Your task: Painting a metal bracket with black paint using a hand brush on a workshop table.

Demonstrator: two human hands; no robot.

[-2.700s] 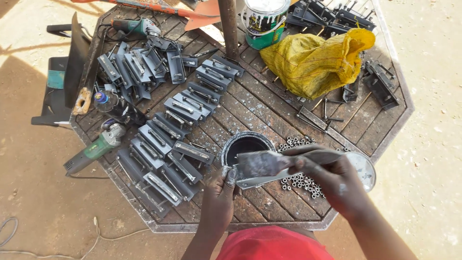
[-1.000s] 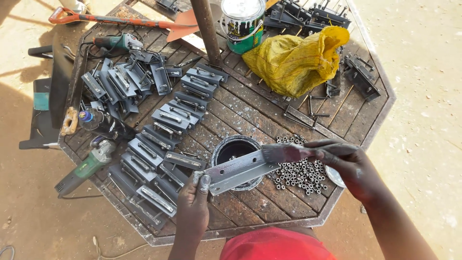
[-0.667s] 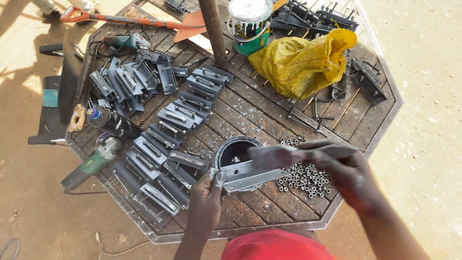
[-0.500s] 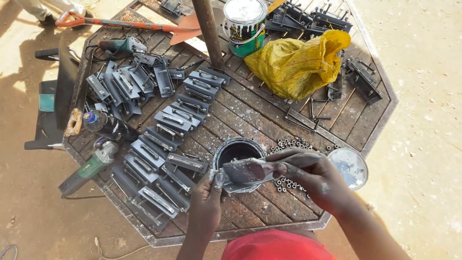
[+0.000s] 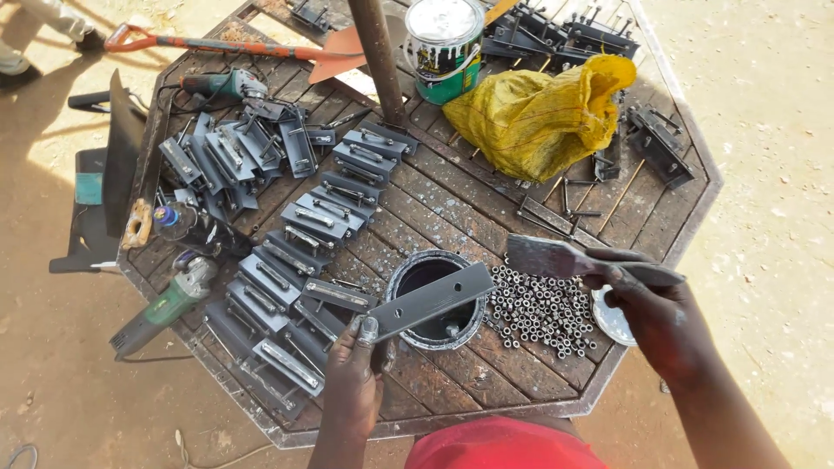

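Gripping one end of a flat grey metal plate [image 5: 430,300], the left hand [image 5: 354,382] has thumb and fingers closed on it near the front edge of the octagonal wooden table [image 5: 452,204]. The plate is tilted and reaches up to the right, across the open paint pot [image 5: 434,300] with dark paint inside, which stands close to the front edge, a little right of the middle. The right hand [image 5: 665,313] is closed around the handle of a wide paintbrush [image 5: 556,258]; its bristles point left and are held above the table, apart from the plate, over a heap of small metal nuts [image 5: 543,304] that lies just beside the pot on its right. A round lid [image 5: 611,320] lies partly under the right hand, near the front right edge.

On the left half of the table many grey metal brackets [image 5: 304,226] lie in rows, from the back left corner down to the front edge. A green angle grinder [image 5: 169,300] hangs over the left edge, and a second one [image 5: 221,84] lies at the back left corner. A yellow sack [image 5: 543,113] sits toward the back right, beside a closed paint tin [image 5: 443,48] and an upright pole [image 5: 380,56]. A shovel [image 5: 226,45] with an orange handle lies along the back edge.
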